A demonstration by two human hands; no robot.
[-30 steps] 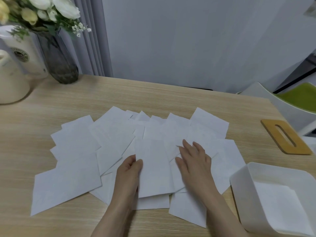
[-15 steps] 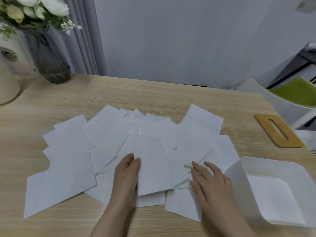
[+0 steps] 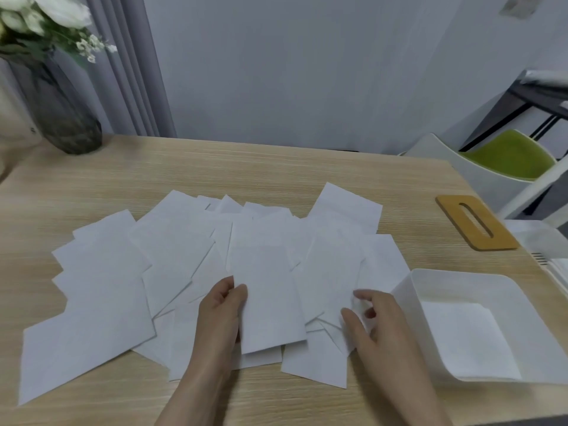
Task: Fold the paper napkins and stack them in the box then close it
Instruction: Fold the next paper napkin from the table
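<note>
The paper napkins [image 3: 190, 272] lie fanned and overlapping across the wooden table [image 3: 276, 170], well short of being stacked; the white box [image 3: 408, 290] sits at the near right with one napkin already flat on its floor, and its wooden slotted lid [image 3: 476, 222] lies beyond it; the left hand [image 3: 219, 318] rests on the sheets, fingertips at the left long edge of the central napkin [image 3: 267, 296], whose long axis runs away from the person; the right hand [image 3: 378, 324] hovers with fingers loosely curled over the right-hand sheets, just beside the box wall; whether it pinches a corner I cannot tell; being nearer the box, the right hand seems the likely carrier.
</note>
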